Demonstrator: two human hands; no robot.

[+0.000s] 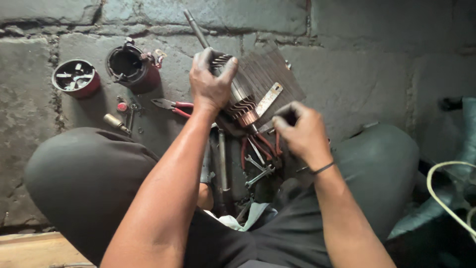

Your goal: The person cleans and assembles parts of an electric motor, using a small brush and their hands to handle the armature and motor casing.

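- Two hands met on one thing: a motor armature (pixel 248 87), held up above the stone floor (pixel 357 74) between the person's knees.
- Its long axis ran from far left to near right, the steel shaft (pixel 196 30) pointing away up-left and the copper commutator (pixel 248 119) nearest the person.
- The left hand (pixel 210 82) was clenched over the far end of the slotted core, thumb and fingers wrapped round it.
- The right hand (pixel 300 131) sat just to the right of the commutator end, fingers pinched on the near end of a flat metal strip (pixel 267 100) that lay against the core; the grip itself was partly hidden.
- Red-handled pliers (pixel 171 105) lay on the floor to the left, near the left wrist, and two red housings (pixel 134 67) stood farther left.
- Several wrenches (pixel 258 171) lay below the hands.
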